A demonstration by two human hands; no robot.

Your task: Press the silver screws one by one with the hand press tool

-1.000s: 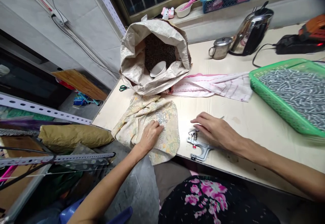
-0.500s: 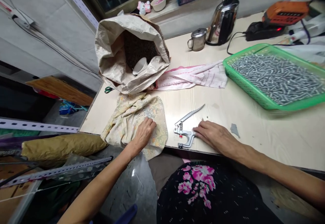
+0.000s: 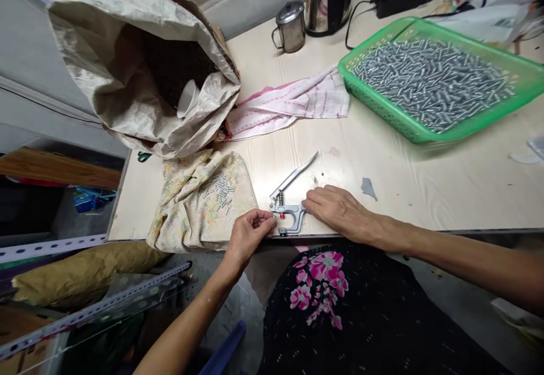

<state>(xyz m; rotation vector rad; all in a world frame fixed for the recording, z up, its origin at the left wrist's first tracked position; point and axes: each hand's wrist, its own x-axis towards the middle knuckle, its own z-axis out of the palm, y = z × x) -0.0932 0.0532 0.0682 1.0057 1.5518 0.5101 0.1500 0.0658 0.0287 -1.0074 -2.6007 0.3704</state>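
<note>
A pair of grey snap-fastener pliers (image 3: 294,211) lies at the table's front edge, with its upper handle raised, a spring and a red tip at the jaw. My right hand (image 3: 335,208) is closed over the lower handle. My left hand (image 3: 250,233) pinches thumb and fingertips together just beside the jaw. Whatever is between those fingertips is too small to make out. Left of the pliers, a little pile of short silver metal pins (image 3: 222,191) rests on a crumpled flowered cloth (image 3: 191,216).
A green plastic basket (image 3: 385,117) full of similar silver pins stands at right. A large open sack (image 3: 106,80) with a white cup (image 3: 187,98) inside is at back left. A pink-white towel (image 3: 293,100), metal mug (image 3: 291,26) and kettle (image 3: 329,1) are behind.
My left hand has moved right, from the pins on the cloth to the pliers' jaw. My right hand stays at the lower handle. The whole view has shifted and come closer.
</note>
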